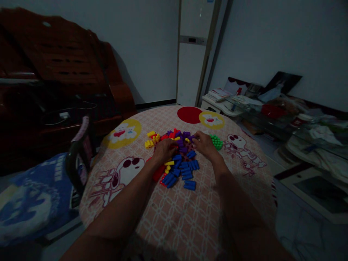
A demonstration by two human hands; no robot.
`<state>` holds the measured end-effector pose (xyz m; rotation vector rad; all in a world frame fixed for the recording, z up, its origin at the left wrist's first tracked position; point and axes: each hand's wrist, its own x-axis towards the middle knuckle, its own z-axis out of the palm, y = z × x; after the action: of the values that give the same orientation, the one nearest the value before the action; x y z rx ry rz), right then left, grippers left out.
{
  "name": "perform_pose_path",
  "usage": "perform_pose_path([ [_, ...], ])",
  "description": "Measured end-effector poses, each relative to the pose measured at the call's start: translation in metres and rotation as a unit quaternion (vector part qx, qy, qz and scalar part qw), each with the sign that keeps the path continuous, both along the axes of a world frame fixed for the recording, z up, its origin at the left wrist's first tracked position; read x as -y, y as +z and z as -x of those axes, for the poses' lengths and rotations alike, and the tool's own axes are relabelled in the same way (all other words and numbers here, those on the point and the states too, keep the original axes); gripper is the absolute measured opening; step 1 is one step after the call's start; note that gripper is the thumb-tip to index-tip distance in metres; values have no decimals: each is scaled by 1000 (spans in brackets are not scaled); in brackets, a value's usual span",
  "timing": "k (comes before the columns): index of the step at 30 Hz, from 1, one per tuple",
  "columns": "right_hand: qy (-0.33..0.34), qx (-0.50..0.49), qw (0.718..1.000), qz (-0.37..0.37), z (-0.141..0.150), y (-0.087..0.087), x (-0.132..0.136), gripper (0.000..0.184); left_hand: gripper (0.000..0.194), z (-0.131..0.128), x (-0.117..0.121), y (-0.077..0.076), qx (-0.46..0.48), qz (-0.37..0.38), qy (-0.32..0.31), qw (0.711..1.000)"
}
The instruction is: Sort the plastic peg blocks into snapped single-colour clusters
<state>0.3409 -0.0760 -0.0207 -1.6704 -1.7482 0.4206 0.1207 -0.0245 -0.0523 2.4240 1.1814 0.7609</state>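
Plastic building blocks lie in a loose pile on the round table. My left hand [164, 150] reaches into the pile with its fingers curled at the purple and red blocks; what they hold, if anything, is hidden. Farther right, my right hand [203, 144] pinches a purple block [191, 138] at the pile's edge. Blue blocks [187, 170] are spread on the near side, and yellow blocks [149, 144] sit at the left. A red block [158, 174] rests below my left wrist. Green blocks [216, 142] are bunched just beyond my right hand.
A patterned cloth [174, 217] covers the table. At the left stands a chair [76, 163] with a blue cushion [40, 195], in front of a wooden sofa [62, 65]. On the right, a cluttered glass-topped cabinet [250, 112] runs along the wall. A tall white appliance [191, 65] stands behind.
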Motion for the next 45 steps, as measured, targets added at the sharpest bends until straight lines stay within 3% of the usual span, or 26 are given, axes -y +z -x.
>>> perform_pose_path([
  [3,-66,-195,979,-3,-31,12,-1,20,24,0,-2,-2,10,-4,-3,1000],
  [6,-163,-270,947,-60,-77,18,7,26,23,0,-3,-3,14,-4,-2,1000],
  [9,-289,-203,931,-97,-126,13,22,19,23,0,-3,-2,6,-8,-3,1000],
  [13,-396,33,915,-67,-165,-6,39,9,24,0,-3,-1,-16,-15,-4,1000],
  [17,-375,123,919,-9,-169,-24,38,12,25,0,-4,-3,-18,-20,0,1000],
  [22,-326,158,931,-39,-171,-36,29,20,24,0,-4,-4,-17,-17,3,1000],
  [29,-310,134,933,-124,-177,-48,16,20,25,-1,-6,-5,-42,-19,3,999],
  [35,-286,167,938,-108,-171,-55,14,28,24,-1,-3,-3,-40,-12,8,999],
  [38,-296,181,933,-99,-167,-50,19,31,23,-2,-3,-4,-44,-6,14,999],
  [42,-322,146,922,-156,-153,-24,19,31,21,-2,-4,-8,-27,-6,13,1000],
  [45,-228,78,954,-178,-120,0,9,25,20,-1,-4,-9,-13,-9,16,1000],
])
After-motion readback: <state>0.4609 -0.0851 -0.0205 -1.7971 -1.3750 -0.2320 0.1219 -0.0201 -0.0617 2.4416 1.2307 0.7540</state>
